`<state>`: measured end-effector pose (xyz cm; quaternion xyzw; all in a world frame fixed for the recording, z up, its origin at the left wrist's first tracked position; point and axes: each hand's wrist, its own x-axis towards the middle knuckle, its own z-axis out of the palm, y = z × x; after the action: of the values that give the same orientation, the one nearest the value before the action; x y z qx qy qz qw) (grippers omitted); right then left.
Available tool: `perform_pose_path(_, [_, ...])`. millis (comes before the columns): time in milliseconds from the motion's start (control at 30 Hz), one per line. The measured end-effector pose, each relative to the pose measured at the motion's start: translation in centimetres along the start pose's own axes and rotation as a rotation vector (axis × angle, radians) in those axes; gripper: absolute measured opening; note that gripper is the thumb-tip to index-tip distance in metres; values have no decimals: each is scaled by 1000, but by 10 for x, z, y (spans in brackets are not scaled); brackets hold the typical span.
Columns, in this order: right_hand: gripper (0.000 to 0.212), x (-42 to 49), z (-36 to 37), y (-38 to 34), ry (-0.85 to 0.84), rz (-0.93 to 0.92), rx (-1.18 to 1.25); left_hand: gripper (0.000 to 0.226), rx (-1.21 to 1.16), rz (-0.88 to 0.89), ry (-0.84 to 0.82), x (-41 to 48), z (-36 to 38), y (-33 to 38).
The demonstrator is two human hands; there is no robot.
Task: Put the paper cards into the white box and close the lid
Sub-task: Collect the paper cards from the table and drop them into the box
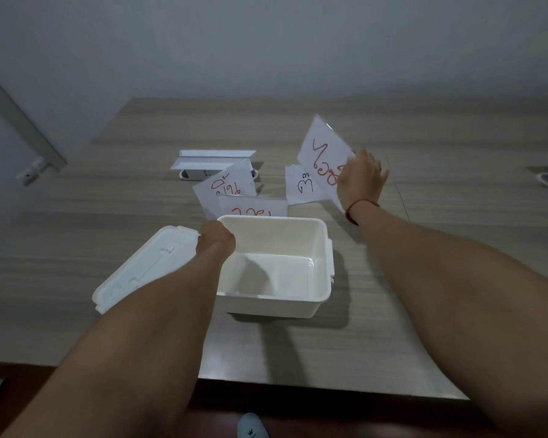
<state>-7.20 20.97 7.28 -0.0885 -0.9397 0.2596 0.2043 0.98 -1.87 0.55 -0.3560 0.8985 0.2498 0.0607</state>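
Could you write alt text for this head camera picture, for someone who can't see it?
A person's right hand lifts a paper card with red writing above a wooden table. The left hand grips the rim of an open, empty white box, its lid lying beside it.

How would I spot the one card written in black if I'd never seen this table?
Start at the open white box in the middle of the table. Look beyond its far right corner, just left of the right hand, which holds up a red-lettered card. The black-ink card lies partly behind that one; every other visible card's writing is red.
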Motion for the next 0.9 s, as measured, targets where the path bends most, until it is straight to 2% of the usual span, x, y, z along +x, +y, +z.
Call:
perform_pose_path(67, [29,-2,-5,-14,47,5,126,36,3,24,-21,-2,-3,-3])
perform_pose_path(133, [33,-10,-5,-25,11,-3,215,36,8,41,-26,-3,-5,-6])
perform_pose_path(333, [40,-56,11,-35,-275,-77,257,37,-34,70,-45,-6,-9,-14])
perform_pose_path(467, [35,-78,31,-23,-412,-31,264,37,-49,109,-54,-3,-10,-20])
perform_pose_path(567, [39,-89,42,-11,-525,-11,237,38,-93,103,-75,0,-13,-21])
perform_pose_path(700, [29,-100,52,-6,-815,-49,118,38,-160,100,-65,1,-12,-22])
perform_pose_path(800, [43,-109,55,-10,-985,-71,55,38,-188,65,-47,-1,-9,-19])
perform_pose_path(900, [50,-111,56,-12,-1051,-74,62,38,-211,28,-49,-2,-8,-16])
